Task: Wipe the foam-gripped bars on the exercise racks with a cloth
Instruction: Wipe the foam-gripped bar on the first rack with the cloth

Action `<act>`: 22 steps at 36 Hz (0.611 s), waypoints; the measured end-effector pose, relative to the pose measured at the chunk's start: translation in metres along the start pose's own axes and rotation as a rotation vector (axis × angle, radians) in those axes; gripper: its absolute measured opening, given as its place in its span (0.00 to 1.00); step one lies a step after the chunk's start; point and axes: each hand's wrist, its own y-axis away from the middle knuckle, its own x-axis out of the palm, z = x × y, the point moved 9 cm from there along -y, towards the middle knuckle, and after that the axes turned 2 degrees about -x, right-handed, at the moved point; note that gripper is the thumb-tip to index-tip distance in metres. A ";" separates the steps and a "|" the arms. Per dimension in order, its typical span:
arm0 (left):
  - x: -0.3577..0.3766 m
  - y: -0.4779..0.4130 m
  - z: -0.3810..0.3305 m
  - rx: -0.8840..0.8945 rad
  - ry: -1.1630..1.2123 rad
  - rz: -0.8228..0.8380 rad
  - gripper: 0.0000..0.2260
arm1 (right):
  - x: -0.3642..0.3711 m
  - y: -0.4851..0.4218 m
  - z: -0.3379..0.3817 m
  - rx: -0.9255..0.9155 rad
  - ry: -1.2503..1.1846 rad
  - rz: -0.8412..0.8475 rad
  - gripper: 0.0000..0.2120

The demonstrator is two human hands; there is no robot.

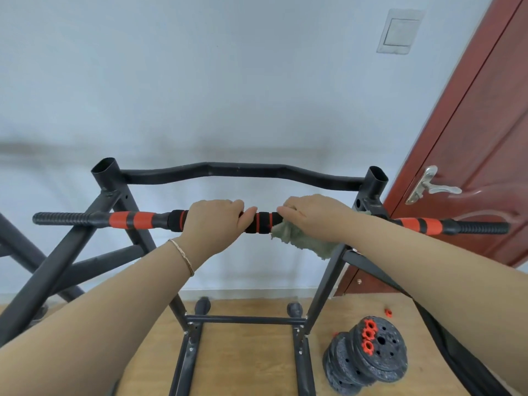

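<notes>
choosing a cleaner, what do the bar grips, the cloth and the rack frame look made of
Bar grips: likely soft foam, matte, orange and black bands, thicker than the bar. Cloth: fuzzy terry-like fabric, pale green, limp folds. Rack frame: probably painted steel tube, black satin sheen, open hollow ends.

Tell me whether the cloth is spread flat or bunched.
Bunched: the cloth hangs crumpled beneath the right hand, which holds it against the foam-gripped bar.

bar [134,220]: matt foam | cloth [303,238]: fuzzy terry | rack [243,170]: matt metal
</notes>
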 end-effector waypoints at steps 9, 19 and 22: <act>-0.028 -0.020 -0.044 0.079 0.303 0.070 0.05 | -0.026 0.048 -0.070 0.188 -0.124 0.000 0.21; -0.029 -0.042 -0.059 -0.177 0.821 0.114 0.18 | -0.032 0.070 -0.080 0.165 -0.275 -0.168 0.05; -0.032 -0.038 -0.051 -0.257 1.135 0.115 0.12 | -0.037 0.072 -0.079 0.158 -0.373 -0.224 0.06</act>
